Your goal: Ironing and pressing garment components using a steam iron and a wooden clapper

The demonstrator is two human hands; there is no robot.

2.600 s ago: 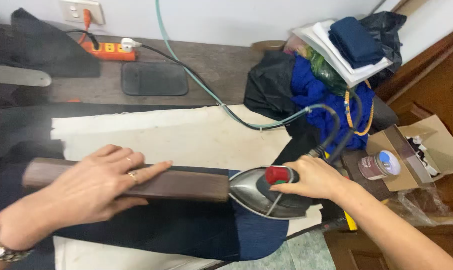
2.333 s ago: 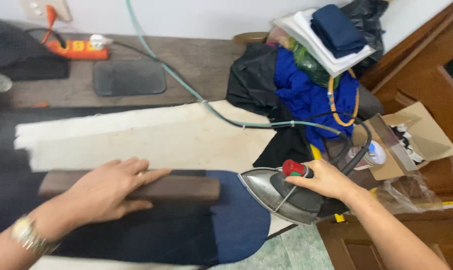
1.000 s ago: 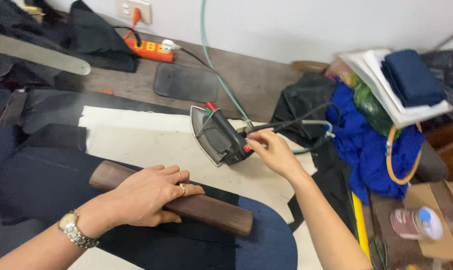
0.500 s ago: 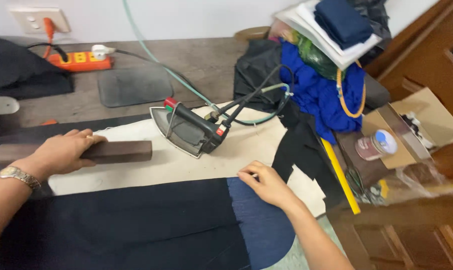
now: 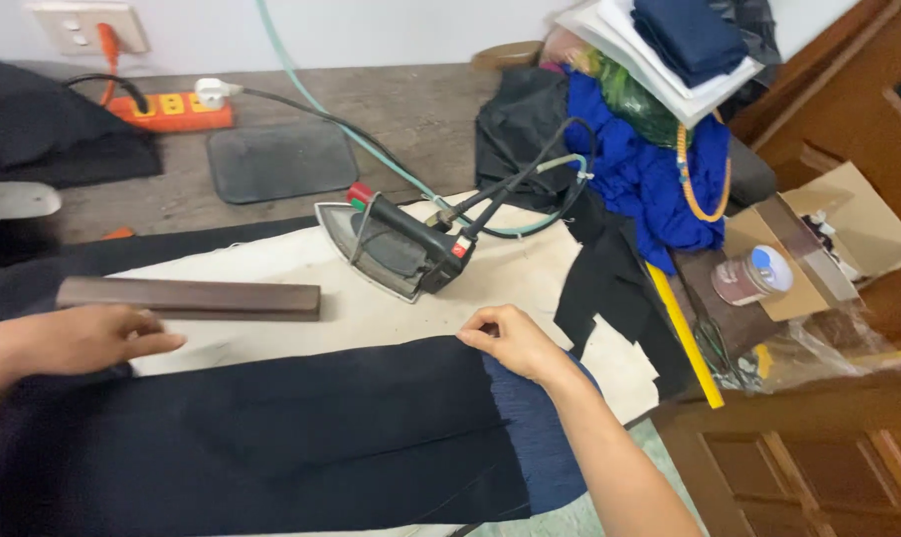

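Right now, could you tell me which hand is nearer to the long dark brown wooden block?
Left. The left hand lies just below the long dark brown wooden block; the right hand pinches the dark navy fabric edge, well to its right.

Your left hand: wrist cut off at left edge | your right hand: fingertips curl on dark cloth, grip unclear | cloth runs off bottom and left edges | socket clipped at top edge

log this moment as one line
left hand: flat on dark fabric, by wooden block | right hand: pinching fabric edge | iron: tipped on pad, unheld
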